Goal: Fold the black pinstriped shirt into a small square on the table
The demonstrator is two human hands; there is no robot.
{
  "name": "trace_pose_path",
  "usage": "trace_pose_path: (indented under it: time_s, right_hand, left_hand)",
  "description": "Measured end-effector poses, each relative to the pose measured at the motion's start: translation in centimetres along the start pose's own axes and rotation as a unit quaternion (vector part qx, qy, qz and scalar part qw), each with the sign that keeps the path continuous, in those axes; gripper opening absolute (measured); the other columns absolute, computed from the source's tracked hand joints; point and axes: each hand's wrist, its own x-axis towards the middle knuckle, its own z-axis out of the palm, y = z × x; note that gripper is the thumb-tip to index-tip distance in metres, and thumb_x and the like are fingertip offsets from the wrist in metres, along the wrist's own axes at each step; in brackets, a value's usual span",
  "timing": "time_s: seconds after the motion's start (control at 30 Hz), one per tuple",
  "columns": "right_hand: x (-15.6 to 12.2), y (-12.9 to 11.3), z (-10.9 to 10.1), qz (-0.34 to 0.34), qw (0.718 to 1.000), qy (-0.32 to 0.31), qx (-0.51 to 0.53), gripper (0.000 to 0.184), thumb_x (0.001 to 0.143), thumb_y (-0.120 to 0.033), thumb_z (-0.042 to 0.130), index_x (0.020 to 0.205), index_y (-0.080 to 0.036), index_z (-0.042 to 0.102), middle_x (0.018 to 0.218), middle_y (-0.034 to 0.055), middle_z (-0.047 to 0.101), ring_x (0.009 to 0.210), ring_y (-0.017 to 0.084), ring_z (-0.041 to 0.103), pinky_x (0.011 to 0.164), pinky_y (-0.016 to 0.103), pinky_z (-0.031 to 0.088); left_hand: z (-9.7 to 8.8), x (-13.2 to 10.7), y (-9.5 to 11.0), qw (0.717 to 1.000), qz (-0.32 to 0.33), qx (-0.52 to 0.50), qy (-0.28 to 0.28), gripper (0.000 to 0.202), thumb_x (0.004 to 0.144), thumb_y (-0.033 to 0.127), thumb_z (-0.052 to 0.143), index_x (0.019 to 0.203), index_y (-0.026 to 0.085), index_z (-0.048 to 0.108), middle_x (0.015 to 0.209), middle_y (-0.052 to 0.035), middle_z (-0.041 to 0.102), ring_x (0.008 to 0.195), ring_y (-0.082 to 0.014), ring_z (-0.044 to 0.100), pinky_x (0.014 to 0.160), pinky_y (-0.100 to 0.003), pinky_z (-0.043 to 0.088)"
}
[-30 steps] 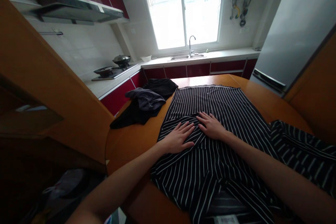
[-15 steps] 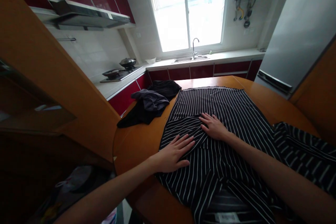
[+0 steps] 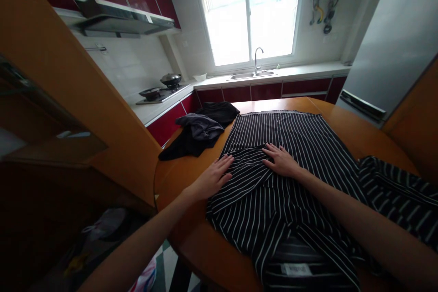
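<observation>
A black shirt with thin white stripes lies spread flat on a round wooden table, its collar label near me at the bottom edge. Its left sleeve is folded in across the body. My right hand lies flat, fingers out, on the folded sleeve near the shirt's middle. My left hand rests flat and open at the shirt's left edge, fingertips on the striped cloth, palm over the bare wood. The shirt's right sleeve trails off to the right side of the table.
A heap of dark clothes sits on the table's far left. A tall wooden panel stands close at left. Beyond are a counter with sink, a stove with pans, a window, and a grey fridge at right.
My left hand has slid left and outward from the shirt's middle to its left edge. The right hand has stayed on the folded sleeve. The camera has shifted slightly.
</observation>
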Motion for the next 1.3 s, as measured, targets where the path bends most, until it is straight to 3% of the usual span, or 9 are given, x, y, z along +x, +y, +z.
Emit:
trace_pose_path:
  time_s: [0.17, 0.3, 0.47, 0.57, 0.7, 0.8, 0.93, 1.3]
  right_hand:
    - [-0.1, 0.0, -0.1, -0.001, 1.0, -0.006, 0.003, 0.064, 0.096, -0.055, 0.043, 0.148, -0.019, 0.047, 0.161, 0.0114, 0.03, 0.15, 0.027, 0.024, 0.122, 0.051, 0.014]
    - [0.0, -0.2, -0.2, 0.0, 1.0, -0.008, 0.01, 0.065, 0.096, -0.057, 0.043, 0.149, -0.018, 0.046, 0.161, 0.0114, 0.029, 0.15, 0.027, 0.023, 0.122, 0.051, 0.013]
    - [0.3, -0.2, -0.3, 0.013, 0.998, 0.016, 0.059, 0.056, 0.098, -0.049, 0.04, 0.144, -0.019, 0.052, 0.159, 0.0102, 0.035, 0.149, 0.025, 0.028, 0.122, 0.051, 0.014]
    - [0.7, 0.2, -0.5, 0.075, 0.98, 0.091, 0.163, 0.051, 0.101, -0.039, 0.031, 0.136, -0.018, 0.061, 0.147, 0.01, 0.053, 0.139, 0.022, 0.046, 0.118, 0.043, 0.028]
    - [1.1, 1.0, -1.0, 0.173, 0.932, 0.189, 0.255, 0.056, 0.102, -0.036, 0.02, 0.131, -0.017, 0.064, 0.13, 0.0107, 0.067, 0.122, 0.021, 0.061, 0.105, 0.038, 0.045]
    - [1.2, 1.2, -1.1, 0.18, 0.928, 0.2, 0.257, 0.056, 0.103, -0.036, 0.019, 0.13, -0.017, 0.064, 0.129, 0.0099, 0.068, 0.121, 0.021, 0.061, 0.104, 0.036, 0.046]
    - [1.3, 0.9, -1.0, 0.173, 0.929, 0.191, 0.265, 0.053, 0.103, -0.036, 0.024, 0.128, -0.017, 0.065, 0.129, 0.0105, 0.067, 0.122, 0.021, 0.061, 0.104, 0.034, 0.045]
    - [2.1, 1.0, -2.1, 0.165, 0.937, 0.156, 0.266, 0.035, 0.102, -0.03, 0.04, 0.116, -0.02, 0.07, 0.12, 0.0073, 0.071, 0.113, 0.022, 0.064, 0.096, 0.031, 0.046]
  left_hand:
    - [1.5, 1.2, -4.7, 0.996, -0.071, 0.045, -0.028, 0.065, 0.104, 0.057, 0.028, 0.158, 0.022, 0.024, 0.165, -0.0088, 0.017, 0.153, -0.026, 0.01, 0.123, -0.05, 0.012]
    - [1.6, 1.0, -5.9, 0.995, -0.086, 0.043, -0.031, 0.065, 0.104, 0.055, 0.029, 0.158, 0.018, 0.026, 0.165, -0.0107, 0.013, 0.153, -0.0258, 0.008, 0.123, -0.047, 0.011]
    - [0.0, 3.9, -3.5, 0.999, -0.037, 0.037, 0.001, 0.063, 0.103, 0.049, 0.036, 0.157, 0.017, 0.028, 0.165, -0.0112, 0.018, 0.153, -0.0253, 0.011, 0.124, -0.046, 0.015]
    - [-0.3, 7.0, -0.5, 0.999, 0.035, 0.02, -0.027, 0.059, 0.103, 0.044, 0.04, 0.155, 0.019, 0.031, 0.164, -0.0098, 0.023, 0.152, -0.0251, 0.015, 0.123, -0.046, 0.02]
    - [1.2, 10.4, 3.9, 0.991, 0.113, -0.007, -0.077, 0.056, 0.105, 0.044, 0.034, 0.156, 0.022, 0.029, 0.163, -0.0085, 0.028, 0.151, -0.023, 0.022, 0.122, -0.043, 0.026]
    - [3.3, 11.1, 5.7, 0.985, 0.141, 0.006, -0.098, 0.061, 0.105, 0.052, 0.028, 0.158, 0.021, 0.024, 0.164, -0.0099, 0.022, 0.152, -0.0242, 0.016, 0.123, -0.046, 0.02]
    - [5.2, 10.4, 6.2, 0.985, 0.149, 0.055, -0.07, 0.063, 0.103, 0.057, 0.031, 0.159, 0.029, 0.02, 0.167, -0.0058, 0.009, 0.153, -0.0268, 0.005, 0.123, -0.053, 0.012]
    - [6.0, 11.2, 4.7, 0.978, 0.18, 0.097, -0.053, 0.054, 0.105, 0.05, 0.033, 0.157, 0.039, 0.021, 0.167, 0.0007, 0.011, 0.153, -0.0283, 0.01, 0.122, -0.054, 0.017]
